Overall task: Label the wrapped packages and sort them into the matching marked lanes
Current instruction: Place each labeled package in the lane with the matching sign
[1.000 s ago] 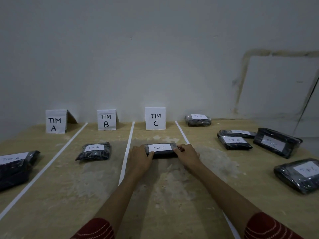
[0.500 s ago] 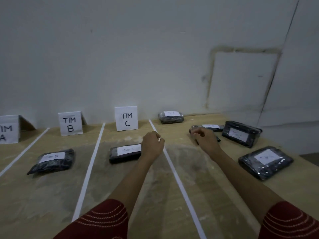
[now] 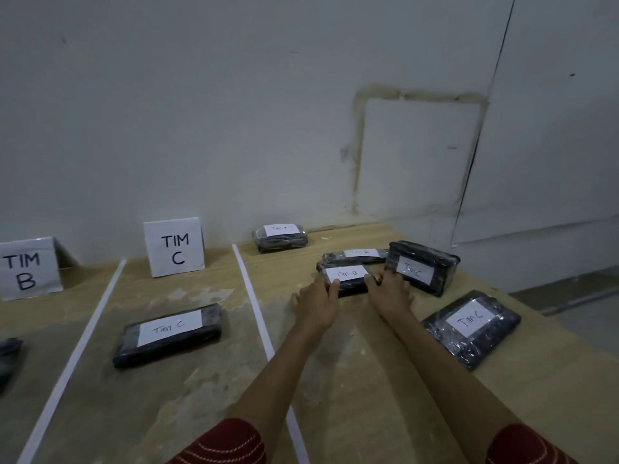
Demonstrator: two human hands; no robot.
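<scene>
A black wrapped package labelled Tim B (image 3: 348,276) lies on the table to the right of the lanes. My left hand (image 3: 316,304) grips its left end and my right hand (image 3: 392,294) grips its right end. Another package labelled Tim C (image 3: 167,333) lies flat in the lane in front of the TIM C sign (image 3: 174,247). The TIM B sign (image 3: 28,267) stands at the far left.
Behind the gripped package lies a second Tim B package (image 3: 358,256). Two Tim C packages, a boxy one (image 3: 423,271) and a flat one (image 3: 472,328), sit at the right. One more package (image 3: 280,236) rests by the wall. White tape strips (image 3: 256,313) mark the lanes.
Both hands left the Tim C package in its lane, moved right and closed on the ends of the Tim B package. My view turned right.
</scene>
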